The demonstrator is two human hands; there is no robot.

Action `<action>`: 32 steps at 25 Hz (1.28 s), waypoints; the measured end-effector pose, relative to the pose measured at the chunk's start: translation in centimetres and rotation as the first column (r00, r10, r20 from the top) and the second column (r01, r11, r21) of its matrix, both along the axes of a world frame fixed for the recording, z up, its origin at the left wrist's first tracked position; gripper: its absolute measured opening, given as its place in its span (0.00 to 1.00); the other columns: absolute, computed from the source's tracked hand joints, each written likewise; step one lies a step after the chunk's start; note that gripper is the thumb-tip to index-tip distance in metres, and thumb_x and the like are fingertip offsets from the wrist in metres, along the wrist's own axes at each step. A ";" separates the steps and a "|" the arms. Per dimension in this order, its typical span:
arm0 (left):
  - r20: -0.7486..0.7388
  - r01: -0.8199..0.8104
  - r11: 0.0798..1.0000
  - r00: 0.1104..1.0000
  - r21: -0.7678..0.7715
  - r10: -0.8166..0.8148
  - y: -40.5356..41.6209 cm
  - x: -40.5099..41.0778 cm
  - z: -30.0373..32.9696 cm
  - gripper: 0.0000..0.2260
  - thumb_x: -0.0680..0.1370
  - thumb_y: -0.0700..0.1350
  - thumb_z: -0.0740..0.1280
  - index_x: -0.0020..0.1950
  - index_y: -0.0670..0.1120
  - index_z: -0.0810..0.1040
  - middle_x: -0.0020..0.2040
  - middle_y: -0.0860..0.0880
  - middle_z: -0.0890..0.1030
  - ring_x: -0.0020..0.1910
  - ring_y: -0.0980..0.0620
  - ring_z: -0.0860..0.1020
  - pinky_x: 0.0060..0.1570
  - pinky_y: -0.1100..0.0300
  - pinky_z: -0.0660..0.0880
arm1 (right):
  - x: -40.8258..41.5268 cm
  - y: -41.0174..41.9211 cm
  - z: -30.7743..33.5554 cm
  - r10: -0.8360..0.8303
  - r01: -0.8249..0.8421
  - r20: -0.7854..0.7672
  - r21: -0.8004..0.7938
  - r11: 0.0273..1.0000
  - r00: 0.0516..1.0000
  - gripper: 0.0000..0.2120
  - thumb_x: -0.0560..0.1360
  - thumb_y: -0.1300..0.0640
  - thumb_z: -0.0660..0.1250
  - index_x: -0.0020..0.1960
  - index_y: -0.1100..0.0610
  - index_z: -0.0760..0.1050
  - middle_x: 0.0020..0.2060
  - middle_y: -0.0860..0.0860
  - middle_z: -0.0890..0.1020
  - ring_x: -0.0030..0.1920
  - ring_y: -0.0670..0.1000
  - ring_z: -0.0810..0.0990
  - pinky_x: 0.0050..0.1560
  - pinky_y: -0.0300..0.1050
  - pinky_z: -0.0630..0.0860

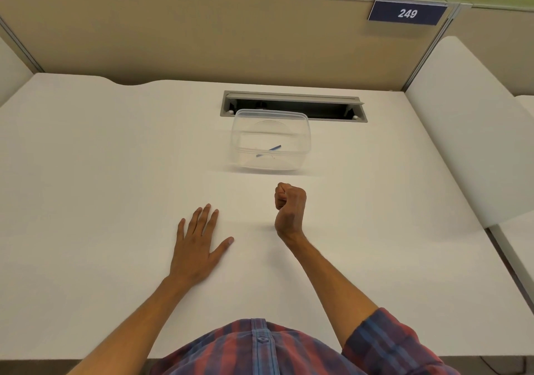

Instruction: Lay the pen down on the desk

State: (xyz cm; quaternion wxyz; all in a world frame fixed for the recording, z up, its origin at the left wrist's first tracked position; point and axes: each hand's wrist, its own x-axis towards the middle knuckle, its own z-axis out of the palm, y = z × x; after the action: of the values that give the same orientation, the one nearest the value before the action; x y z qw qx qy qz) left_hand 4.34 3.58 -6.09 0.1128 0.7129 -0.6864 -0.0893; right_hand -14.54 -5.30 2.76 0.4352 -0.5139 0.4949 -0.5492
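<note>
— So, from the head camera, tell me where your hands are.

— Your left hand lies flat on the white desk, palm down. Its fingers are straight and a little spread, the thumb out to the side. It holds nothing.

— And your right one?

— Your right hand is lifted a little over the desk and closed to a fist. The fingers are curled tight together. If something small is inside the fist, I cannot tell.

— Where is the box?

— The clear plastic container stands on the desk just beyond your right hand, near but not touching. It looks a little blurred. Inside it lies a blue pen, slanted on the bottom.

— What is behind it?

— Directly behind the container is the open cable slot in the desk. Further back stands the beige partition, with a dark number plate reading 249 at its top right.
</note>
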 end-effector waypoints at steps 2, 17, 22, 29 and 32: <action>0.002 0.001 1.000 1.000 0.002 -0.001 0.0 0.0 -0.1 0.36 0.77 0.70 0.45 0.79 0.50 0.54 0.80 0.51 0.53 0.78 0.52 0.49 0.76 0.46 0.45 | 0.2 0.1 0.1 -0.002 0.002 -0.035 -0.007 1.000 0.999 0.16 0.68 0.62 0.50 0.27 0.45 0.52 0.23 0.44 0.54 0.28 0.45 0.51 0.33 0.43 0.46; -0.004 -0.003 1.000 1.000 -0.005 0.003 0.1 0.0 -0.1 0.36 0.76 0.70 0.44 0.79 0.50 0.54 0.80 0.51 0.52 0.78 0.52 0.49 0.76 0.47 0.44 | -2.4 1.6 2.0 -0.063 0.050 -0.187 -0.074 0.996 0.980 0.14 0.82 0.57 0.55 0.44 0.58 0.77 0.40 0.49 0.78 0.40 0.43 0.76 0.42 0.34 0.69; -0.005 0.000 1.000 1.000 -0.008 0.000 0.1 0.0 -0.1 0.36 0.77 0.69 0.45 0.79 0.50 0.54 0.80 0.51 0.52 0.78 0.52 0.49 0.76 0.47 0.44 | -4.5 1.9 1.3 -0.179 0.161 -0.242 -0.091 0.983 0.954 0.11 0.81 0.57 0.63 0.45 0.59 0.80 0.38 0.51 0.81 0.34 0.43 0.72 0.34 0.40 0.66; -0.003 -0.006 1.000 1.000 -0.021 0.006 0.0 -0.1 -0.1 0.36 0.77 0.70 0.44 0.78 0.50 0.57 0.79 0.50 0.55 0.78 0.51 0.51 0.75 0.46 0.47 | -4.8 4.2 -2.0 -0.156 0.161 -0.417 -0.023 0.987 0.896 0.02 0.76 0.57 0.71 0.47 0.53 0.82 0.38 0.43 0.83 0.35 0.43 0.78 0.36 0.33 0.69; 0.000 -0.008 1.000 1.000 -0.024 0.008 0.1 -0.1 -0.1 0.36 0.77 0.70 0.44 0.78 0.50 0.57 0.80 0.50 0.55 0.78 0.51 0.51 0.75 0.46 0.47 | -4.4 5.1 -2.6 -0.055 0.148 -0.590 0.110 0.983 0.806 0.05 0.75 0.53 0.70 0.48 0.54 0.81 0.38 0.46 0.84 0.37 0.48 0.81 0.41 0.44 0.76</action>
State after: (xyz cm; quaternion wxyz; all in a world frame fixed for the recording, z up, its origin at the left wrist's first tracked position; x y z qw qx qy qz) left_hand 4.26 3.66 -6.15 0.1217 0.7141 -0.6846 -0.0807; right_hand -18.93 -0.23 0.12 0.2695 -0.5960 0.6714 -0.3485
